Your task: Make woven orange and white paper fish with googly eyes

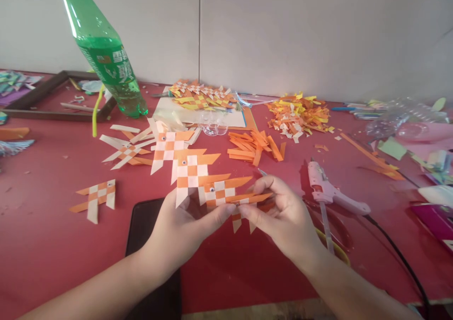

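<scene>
Orange-and-white woven fish, held between both hands

Orange and white paper strips make up the chain of fish (198,178) held just above the red desk (53,244). The left hand (184,225) pinches the chain from below, thumb and fingers (221,212) closed on the nearest fish. The right hand (283,211) grips the orange tail strips on the other side, fingers narrow and closed on the paper. The chain runs up and away from the hands towards more fish lying flat on the desk.

Beside the right hand lies a glue gun (329,192), its cord trailing off toward the desk's near edge. Loose strips (255,147) and a heap of scraps (300,114) sit further back, and a tilted green bottle (106,60) stands at the far left. A single fish (97,197) lies apart, left of the hands.

Risks, as I judge them: the paper is thin, so pulling the two hands apart could tear a strip or slide the weave loose. A hard pinch could crease a fish. The gun's nozzle is near the right wrist and, if hot, might burn skin or scorch paper. A sleeve or arm sweeping sideways could scatter the flat fish.
</scene>
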A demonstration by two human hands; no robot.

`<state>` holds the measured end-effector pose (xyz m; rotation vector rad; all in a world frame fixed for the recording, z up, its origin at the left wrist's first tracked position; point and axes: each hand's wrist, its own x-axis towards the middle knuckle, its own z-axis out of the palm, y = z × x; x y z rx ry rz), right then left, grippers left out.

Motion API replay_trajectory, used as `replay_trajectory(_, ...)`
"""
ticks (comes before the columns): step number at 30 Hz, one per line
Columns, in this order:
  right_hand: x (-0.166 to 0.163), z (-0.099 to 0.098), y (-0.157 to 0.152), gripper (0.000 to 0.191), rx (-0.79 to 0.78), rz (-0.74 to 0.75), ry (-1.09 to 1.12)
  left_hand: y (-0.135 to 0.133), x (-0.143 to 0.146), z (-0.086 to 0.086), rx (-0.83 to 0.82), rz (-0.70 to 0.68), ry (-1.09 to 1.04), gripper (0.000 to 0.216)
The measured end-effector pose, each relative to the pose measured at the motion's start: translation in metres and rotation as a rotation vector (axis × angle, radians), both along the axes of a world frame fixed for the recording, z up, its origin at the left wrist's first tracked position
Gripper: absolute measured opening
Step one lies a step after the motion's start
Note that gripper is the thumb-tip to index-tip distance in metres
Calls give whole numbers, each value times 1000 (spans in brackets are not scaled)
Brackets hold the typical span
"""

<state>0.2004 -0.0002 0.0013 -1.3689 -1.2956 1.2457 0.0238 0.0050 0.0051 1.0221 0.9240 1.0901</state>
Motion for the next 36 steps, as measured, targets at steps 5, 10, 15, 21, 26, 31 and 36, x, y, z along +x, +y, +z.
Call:
replay_trajectory(5, 0, 1, -2, 24, 64, 9, 10, -1, -1, 5, 0, -39, 11, 16)
replay_trajectory(10, 2, 1, 0, 5, 147, 151, 31, 1, -1, 8, 31, -45, -9, 13)
replay_trajectory(15, 3, 1, 0, 4, 206, 159, -2, 2, -3, 5, 79, -82, 58, 16)
replay_trajectory(21, 2, 2, 1, 4, 193, 138, -57, 0, -4, 1, 76, -97, 119, 15)
replay_trajectory(26, 3, 0, 0, 6, 166, 140, -71, 0, -5, -1, 31, -68, 134, 22)
replay_trajectory(31, 8, 0, -2, 10, 176, 214, -55, 1, -5, 5, -16, -121, 103, 13)
replay_trajectory(36, 11, 1, 0, 10, 213, 273, -116, 2, -4, 10, -80, -182, 80, 6)
